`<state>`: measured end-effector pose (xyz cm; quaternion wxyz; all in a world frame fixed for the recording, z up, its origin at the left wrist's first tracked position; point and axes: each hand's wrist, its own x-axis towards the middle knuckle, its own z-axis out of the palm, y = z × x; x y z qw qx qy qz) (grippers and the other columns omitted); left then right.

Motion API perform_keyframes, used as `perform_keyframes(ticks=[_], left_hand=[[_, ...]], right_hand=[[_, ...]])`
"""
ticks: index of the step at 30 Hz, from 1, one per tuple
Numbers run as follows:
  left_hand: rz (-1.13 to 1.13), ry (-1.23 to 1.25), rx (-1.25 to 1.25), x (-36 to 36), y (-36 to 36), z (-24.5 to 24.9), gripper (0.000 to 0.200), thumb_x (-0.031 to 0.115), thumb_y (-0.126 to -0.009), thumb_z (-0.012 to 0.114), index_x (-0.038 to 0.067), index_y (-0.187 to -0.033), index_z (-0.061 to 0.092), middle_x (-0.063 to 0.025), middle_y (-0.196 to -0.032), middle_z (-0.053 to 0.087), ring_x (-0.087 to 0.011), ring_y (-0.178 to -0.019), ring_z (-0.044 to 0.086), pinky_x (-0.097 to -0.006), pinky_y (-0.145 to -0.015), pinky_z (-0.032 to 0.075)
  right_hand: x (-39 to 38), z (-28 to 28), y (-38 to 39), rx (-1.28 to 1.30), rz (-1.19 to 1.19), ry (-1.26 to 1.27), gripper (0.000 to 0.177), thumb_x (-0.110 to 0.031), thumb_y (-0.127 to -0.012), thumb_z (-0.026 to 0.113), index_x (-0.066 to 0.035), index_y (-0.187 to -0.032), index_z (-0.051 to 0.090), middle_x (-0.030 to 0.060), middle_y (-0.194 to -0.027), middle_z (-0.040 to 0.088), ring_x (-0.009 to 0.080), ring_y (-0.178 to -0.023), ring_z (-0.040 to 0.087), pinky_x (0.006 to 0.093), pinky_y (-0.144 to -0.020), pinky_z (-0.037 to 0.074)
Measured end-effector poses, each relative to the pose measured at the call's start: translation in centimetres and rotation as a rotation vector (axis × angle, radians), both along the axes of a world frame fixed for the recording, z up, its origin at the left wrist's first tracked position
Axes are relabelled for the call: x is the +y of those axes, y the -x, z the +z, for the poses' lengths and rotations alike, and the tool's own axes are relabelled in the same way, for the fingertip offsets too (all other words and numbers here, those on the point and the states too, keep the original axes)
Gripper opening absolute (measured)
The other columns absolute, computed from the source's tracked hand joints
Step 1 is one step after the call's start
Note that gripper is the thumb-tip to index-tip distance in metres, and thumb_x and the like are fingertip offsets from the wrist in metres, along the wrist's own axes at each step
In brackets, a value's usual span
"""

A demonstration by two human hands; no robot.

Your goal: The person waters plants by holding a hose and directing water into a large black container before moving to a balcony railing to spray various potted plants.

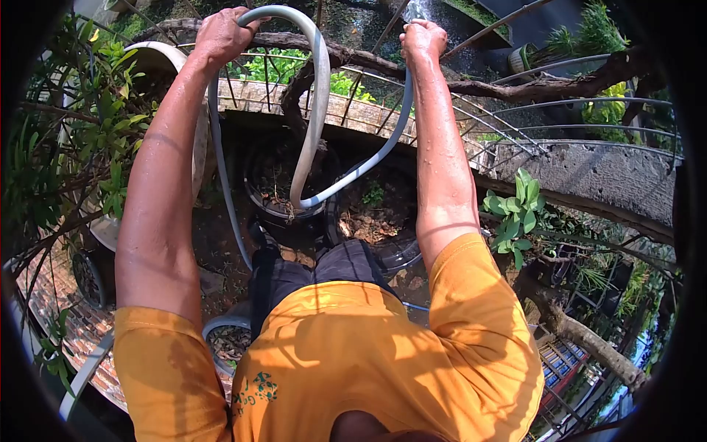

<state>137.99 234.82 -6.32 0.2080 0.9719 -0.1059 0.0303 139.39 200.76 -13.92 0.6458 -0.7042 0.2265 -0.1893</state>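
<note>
Holding a long gray hose (320, 96) up high with two hands.
The left hand (221, 35) had its grip closed around the hose, and the right hand (425, 40) had its grip closed on it too, with water (417, 10) spraying out just past the fist. Between them, the hose made a big loop and dipped across the stone wall (574, 166), bending over the edges of two black pots (258, 193). Another part hung down from the left hand.

Two hands (230, 35) (423, 38), one hose (319, 92) and one orange shirt (346, 339) show.
</note>
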Motion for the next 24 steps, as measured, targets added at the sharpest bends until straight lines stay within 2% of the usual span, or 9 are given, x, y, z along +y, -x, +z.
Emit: perform_keyframes(ticks=[3,5,9,12,15,17,18,21,24], left_hand=[[-0.021,0.012,-0.046,0.3,-0.3,-0.6,0.025,0.032,-0.085,0.059,0.012,-0.099,0.063,-0.0141,-0.078,0.065,-0.0353,-0.080,0.063,-0.0434,-0.073,0.047],[-0.030,0.000,-0.083,0.5,-0.5,-0.8,0.025,0.032,-0.085,0.059,0.012,-0.099,0.063,-0.0142,-0.078,0.065,-0.0353,-0.080,0.063,-0.0433,-0.073,0.047],[-0.021,0.008,-0.038,0.5,-0.5,-0.8,0.025,0.032,-0.085,0.059,0.012,-0.099,0.063,-0.0143,-0.078,0.065,-0.0352,-0.080,0.063,-0.0432,-0.073,0.047],[-0.018,0.000,-0.040,0.4,-0.3,-0.6,0.024,0.032,-0.085,0.059,0.012,-0.099,0.063,-0.0140,-0.077,0.064,-0.0347,-0.078,0.062,-0.0430,-0.072,0.046],[-0.028,-0.019,-0.045,-0.1,0.3,0.2,0.024,0.031,-0.085,0.059,0.011,-0.097,0.063,-0.0137,-0.076,0.063,-0.0341,-0.077,0.062,-0.0427,-0.071,0.046],[-0.021,-0.005,-0.050,-0.3,0.3,0.3,0.025,0.034,-0.085,0.059,0.012,-0.095,0.065,-0.0142,-0.076,0.064,-0.0348,-0.077,0.062,-0.0433,-0.071,0.047],[-0.022,-0.008,-0.062,-0.1,0.2,0.2,0.026,0.036,-0.086,0.059,0.013,-0.094,0.066,-0.0148,-0.076,0.065,-0.0358,-0.078,0.062,-0.0443,-0.071,0.048],[-0.018,0.002,-0.060,-0.3,0.3,0.2,0.026,0.036,-0.085,0.059,0.013,-0.095,0.066,-0.0153,-0.077,0.065,-0.0361,-0.079,0.062,-0.0442,-0.072,0.048],[-0.007,0.001,-0.031,-0.4,0.4,0.5,0.024,0.030,-0.085,0.059,0.011,-0.097,0.064,-0.0145,-0.077,0.064,-0.0342,-0.078,0.062,-0.0423,-0.072,0.046]], right_hand=[[-0.9,-1.8,-1.4,0.053,0.002,0.240,0.015,-0.004,-0.079,0.060,-0.005,-0.093,0.061,0.0068,-0.060,0.062,0.0120,-0.042,0.054,0.0259,-0.033,0.040],[-1.4,-3.0,-2.2,0.001,-0.014,0.289,0.014,-0.004,-0.079,0.060,-0.004,-0.094,0.061,0.0068,-0.060,0.062,0.0118,-0.042,0.054,0.0259,-0.033,0.040],[-1.4,-3.1,-2.0,-0.055,0.007,0.261,0.014,-0.004,-0.079,0.061,-0.004,-0.094,0.061,0.0066,-0.060,0.061,0.0115,-0.042,0.053,0.0263,-0.034,0.040],[-0.4,-0.5,-0.4,-0.008,0.043,-0.104,0.014,-0.004,-0.080,0.060,-0.004,-0.093,0.061,0.0062,-0.059,0.060,0.0114,-0.042,0.053,0.0264,-0.033,0.040],[-0.5,-1.2,-0.9,0.036,0.003,0.114,0.013,-0.004,-0.080,0.060,-0.004,-0.093,0.061,0.0060,-0.059,0.060,0.0114,-0.042,0.053,0.0265,-0.033,0.040],[-1.2,-2.8,-2.3,0.005,-0.045,0.261,0.010,-0.006,-0.077,0.059,-0.004,-0.085,0.064,0.0077,-0.061,0.062,0.0145,-0.049,0.057,0.0287,-0.045,0.044],[-1.2,-3.4,-2.5,0.018,-0.071,0.243,0.011,-0.008,-0.074,0.059,-0.005,-0.079,0.067,0.0095,-0.064,0.064,0.0177,-0.056,0.061,0.0309,-0.056,0.047],[-1.1,-3.5,-2.5,0.068,-0.080,0.255,0.014,-0.009,-0.070,0.058,-0.005,-0.075,0.071,0.0113,-0.067,0.067,0.0203,-0.063,0.065,0.0323,-0.067,0.051],[-0.9,-2.9,-2.3,0.068,-0.033,0.220,0.011,-0.006,-0.073,0.058,-0.005,-0.079,0.067,0.0099,-0.064,0.064,0.0172,-0.055,0.060,0.0306,-0.054,0.046]])
